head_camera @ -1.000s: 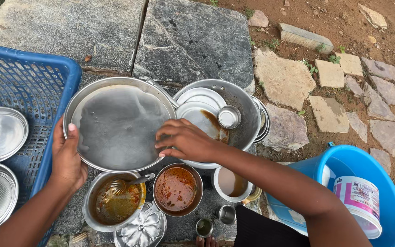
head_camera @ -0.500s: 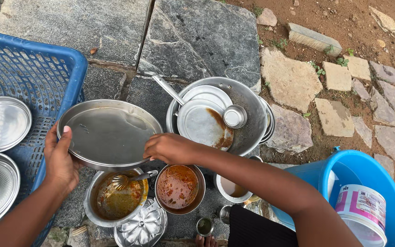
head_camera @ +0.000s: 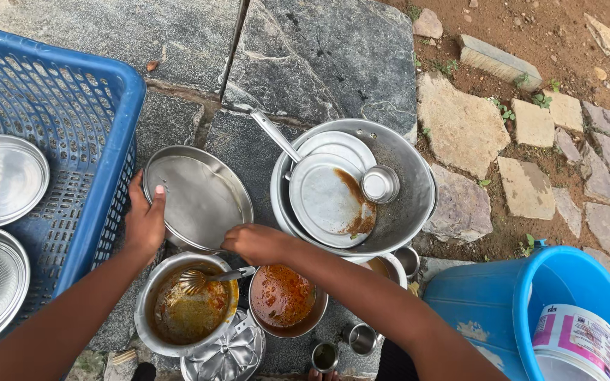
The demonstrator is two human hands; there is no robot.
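In the head view, the left hand (head_camera: 144,224) grips the rim of a round steel plate (head_camera: 198,197) at about its 8 o'clock edge, thumb laid flat on the upper face and the other fingers tucked under the rim out of sight, so the hold reads as a pinch on the plate's edge. The right hand (head_camera: 254,243) rests at the plate's 5 o'clock edge with fingers curled together and pressed down on the rim; whether they clutch anything else cannot be told. The plate lies tilted on the dark stone slab (head_camera: 319,63), just beside the wall of a blue plastic crate (head_camera: 100,141) at its 9 o'clock, which holds other steel plates (head_camera: 1,180). At the plate's 3 o'clock sits a wide steel basin (head_camera: 407,201) carrying a sauce-stained plate (head_camera: 330,201) and a ladle (head_camera: 379,185), near but apart. At 6 o'clock, directly below both hands, stand a steel pot (head_camera: 178,314) with a whisk-like spoon (head_camera: 202,280) in it and a bowl of red gravy (head_camera: 282,300); the right wrist crosses above that bowl. A ridged lid (head_camera: 224,353) and small steel cups (head_camera: 360,339) lie lower still, and a blue bucket (head_camera: 503,310) stands at 4 o'clock, well apart.
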